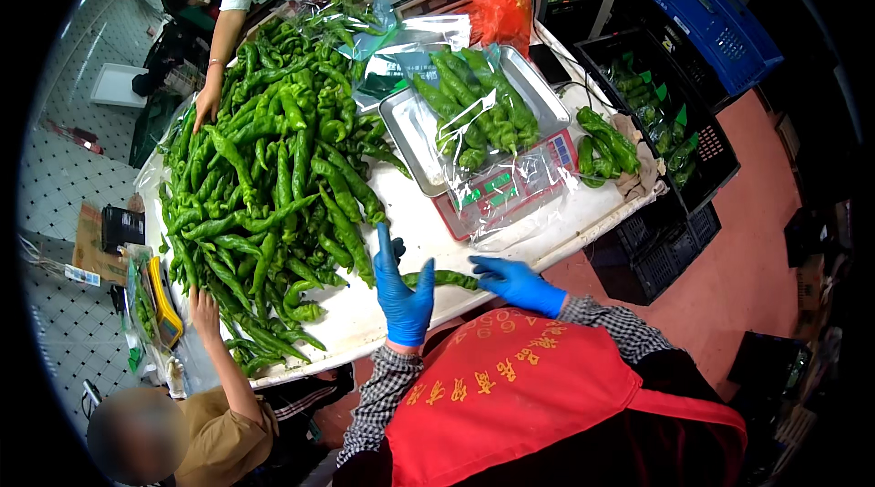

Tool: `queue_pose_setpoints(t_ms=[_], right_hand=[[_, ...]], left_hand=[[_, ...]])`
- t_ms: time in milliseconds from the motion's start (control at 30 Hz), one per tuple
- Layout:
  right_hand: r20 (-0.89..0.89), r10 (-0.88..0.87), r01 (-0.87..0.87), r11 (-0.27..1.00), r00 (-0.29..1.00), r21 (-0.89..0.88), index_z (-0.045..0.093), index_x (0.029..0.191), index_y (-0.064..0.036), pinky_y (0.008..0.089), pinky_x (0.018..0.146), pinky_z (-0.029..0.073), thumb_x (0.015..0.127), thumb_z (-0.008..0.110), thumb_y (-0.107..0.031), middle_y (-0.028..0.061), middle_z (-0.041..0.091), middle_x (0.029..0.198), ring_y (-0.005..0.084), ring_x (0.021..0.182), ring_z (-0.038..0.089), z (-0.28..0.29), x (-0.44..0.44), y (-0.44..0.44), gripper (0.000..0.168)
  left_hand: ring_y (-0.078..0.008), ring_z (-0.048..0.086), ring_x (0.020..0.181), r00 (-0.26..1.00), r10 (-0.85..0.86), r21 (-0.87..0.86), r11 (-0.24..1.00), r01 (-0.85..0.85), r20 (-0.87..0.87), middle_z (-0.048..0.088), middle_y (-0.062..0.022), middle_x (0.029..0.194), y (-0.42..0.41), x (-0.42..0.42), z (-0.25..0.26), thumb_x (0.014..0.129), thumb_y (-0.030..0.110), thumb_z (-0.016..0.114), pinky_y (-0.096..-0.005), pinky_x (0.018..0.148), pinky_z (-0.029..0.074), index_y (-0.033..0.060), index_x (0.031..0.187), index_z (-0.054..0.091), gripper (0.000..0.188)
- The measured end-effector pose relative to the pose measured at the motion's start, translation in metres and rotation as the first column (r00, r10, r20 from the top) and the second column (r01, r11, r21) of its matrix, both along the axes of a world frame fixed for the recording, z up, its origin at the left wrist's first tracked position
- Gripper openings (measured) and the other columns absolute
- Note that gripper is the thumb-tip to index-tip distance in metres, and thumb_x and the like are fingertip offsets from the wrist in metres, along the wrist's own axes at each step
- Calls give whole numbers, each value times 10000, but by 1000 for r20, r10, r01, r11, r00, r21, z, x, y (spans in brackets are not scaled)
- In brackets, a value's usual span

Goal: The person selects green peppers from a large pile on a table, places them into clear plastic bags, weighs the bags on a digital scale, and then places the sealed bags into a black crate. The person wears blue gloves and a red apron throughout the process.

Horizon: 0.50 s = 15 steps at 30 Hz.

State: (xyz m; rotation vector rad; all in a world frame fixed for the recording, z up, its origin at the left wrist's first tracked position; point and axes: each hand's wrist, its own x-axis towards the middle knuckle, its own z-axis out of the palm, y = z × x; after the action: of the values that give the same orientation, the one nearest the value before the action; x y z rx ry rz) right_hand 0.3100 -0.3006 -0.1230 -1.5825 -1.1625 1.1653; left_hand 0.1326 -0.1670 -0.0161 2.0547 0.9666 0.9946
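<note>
Both my hands wear blue gloves. My left hand (405,292) is held up with its fingers apart at the right edge of a large heap of long green peppers (273,145). My right hand (516,284) is at the table's near edge, its fingertips by the end of a single green pepper (448,278) lying between my hands; whether they grip it I cannot tell. Beyond them, a clear plastic bag of green peppers (478,104) lies in a metal tray (432,176) on a red-and-white digital scale (509,183). A few loose peppers (605,145) lie right of the scale on a cloth.
One person's hand (208,101) touches the heap at the far left, another's (204,309) at the near left. Flat plastic bags (389,70) and a red plastic bag (502,15) lie beyond the tray. Black crates (711,166) of bagged peppers and a blue crate (711,15) stand right.
</note>
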Motion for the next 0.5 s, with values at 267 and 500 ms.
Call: queue_pose_setpoints(t_ms=[267,500], right_hand=[[186,-497,448,858,848,251,83,1610,-128,363,921,513,853,783,-180,182,510,1421,240,1158,609,80,87,-45,1032],[441,-589,484,808,677,337,460,1492,-175,387,697,543,896,670,-108,193,693,886,255,798,710,73,141,23,636]], left_hand=[[-421,389,1374,963,-187,160,963,219,-193,378,-267,1510,-15,63,11,722,335,863,-480,1126,308,-34,1532,268,1071],[-455,484,1289,916,-51,269,948,169,-397,521,-277,1390,24,107,-7,765,84,696,-480,1060,400,107,1527,375,828]])
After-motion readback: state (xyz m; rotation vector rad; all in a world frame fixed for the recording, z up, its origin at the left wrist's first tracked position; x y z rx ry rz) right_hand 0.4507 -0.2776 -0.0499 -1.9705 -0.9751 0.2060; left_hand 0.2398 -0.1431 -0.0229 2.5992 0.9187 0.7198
